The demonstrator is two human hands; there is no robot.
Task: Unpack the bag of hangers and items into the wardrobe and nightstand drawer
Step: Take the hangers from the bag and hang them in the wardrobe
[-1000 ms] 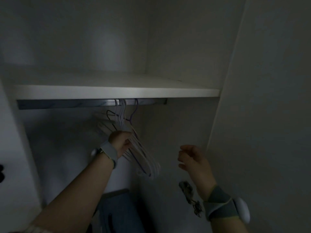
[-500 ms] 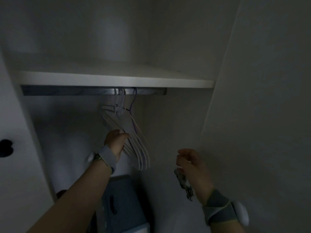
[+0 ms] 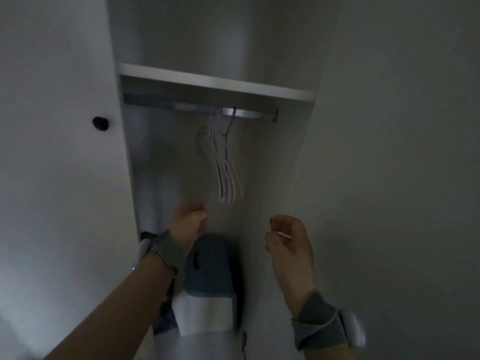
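Grey strap (image 3: 166,252) at its wrist, your left hand (image 3: 188,224) hovers just below the hangers (image 3: 224,165), apart from them, fingers loosely curled and gripping nothing that I can make out (it is blurred). Your right hand (image 3: 285,239) is level with it, nearer the right wall, fingers curled in. A thin pale sliver shows at them, but whether you pinch something there I cannot tell.

Above, the hangers hang in a close bunch from the rail (image 3: 244,113), mostly white with a purple one among them, under the shelf (image 3: 215,83) of the wardrobe (image 3: 259,42). That part of the job looks done, or nearly.

Between your wrists and lower sits what I take for the bag (image 3: 210,266), blue-grey on top and white below, on the wardrobe floor. Its inside is hidden, so what is left in it is unknown. By the task, the small items and the drawer remain, I judge; no nightstand is in view. A dark knob (image 3: 100,123) sits on the door (image 3: 52,165) at your left.
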